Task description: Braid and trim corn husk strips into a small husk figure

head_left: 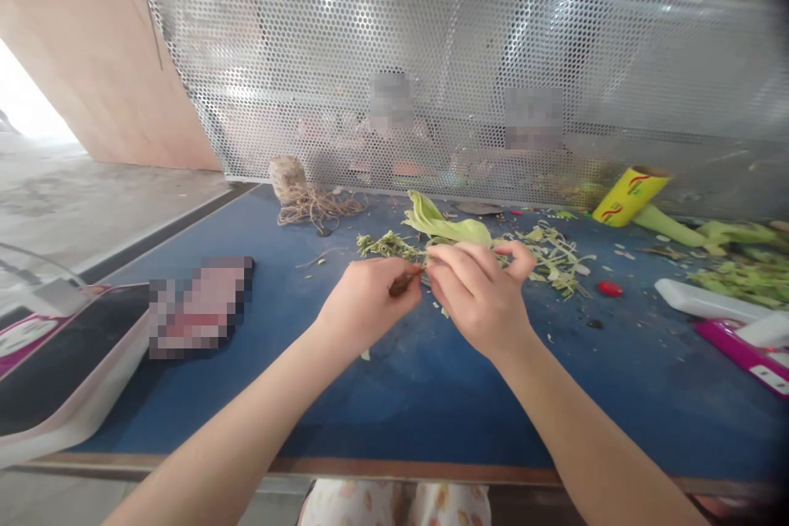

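Observation:
Both my hands meet over the middle of the blue table (400, 394). My left hand (363, 300) is closed in a pinch on a thin brown strand (403, 282), perhaps string or a stem. My right hand (477, 288) is closed round a bunch of green leafy vegetable (447, 226), whose pale leaves stick out beyond the fingers toward the far side. The two hands almost touch at the strand. Green trimmings (555, 255) lie scattered just behind and to the right of my right hand.
A tangle of brown twine (314, 205) and its spool (287, 177) sit at the back left. A weighing scale (55, 370) stands at the left edge, a yellow roll (629, 196) and more greens (733, 263) at the right. Behind a perforated metal screen (431, 57) sit other people.

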{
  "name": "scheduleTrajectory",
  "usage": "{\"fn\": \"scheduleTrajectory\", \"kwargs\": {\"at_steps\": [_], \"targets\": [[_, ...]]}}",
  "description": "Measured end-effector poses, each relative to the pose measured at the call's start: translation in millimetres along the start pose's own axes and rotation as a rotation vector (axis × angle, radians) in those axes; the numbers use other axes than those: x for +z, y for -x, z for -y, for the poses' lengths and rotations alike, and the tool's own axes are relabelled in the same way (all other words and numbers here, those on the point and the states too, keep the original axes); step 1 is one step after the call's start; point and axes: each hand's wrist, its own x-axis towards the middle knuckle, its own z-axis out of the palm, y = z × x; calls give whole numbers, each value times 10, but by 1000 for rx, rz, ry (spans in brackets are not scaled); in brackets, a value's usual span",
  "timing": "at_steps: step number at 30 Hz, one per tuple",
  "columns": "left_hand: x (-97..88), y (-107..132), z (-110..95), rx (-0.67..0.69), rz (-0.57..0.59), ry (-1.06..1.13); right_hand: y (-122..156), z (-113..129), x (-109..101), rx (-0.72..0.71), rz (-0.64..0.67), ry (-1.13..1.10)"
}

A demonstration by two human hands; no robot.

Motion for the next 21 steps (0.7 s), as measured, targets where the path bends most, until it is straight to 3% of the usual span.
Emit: {"fn": "scheduleTrajectory", "kwargs": {"at_steps": [6,11,15,21], "targets": [[-63,-8,-59,-277,166,524,45,-56,24,-117,-158,39],[-115,-27,-83,-415,208,845,21,-27,21,-118,-275,28],[-123,-40,-90,-481,196,908,-28,7,29,-160,-421,45],[-89,-46,-74,-474,146,805,-51,20,6,-156,-389,89]]}}
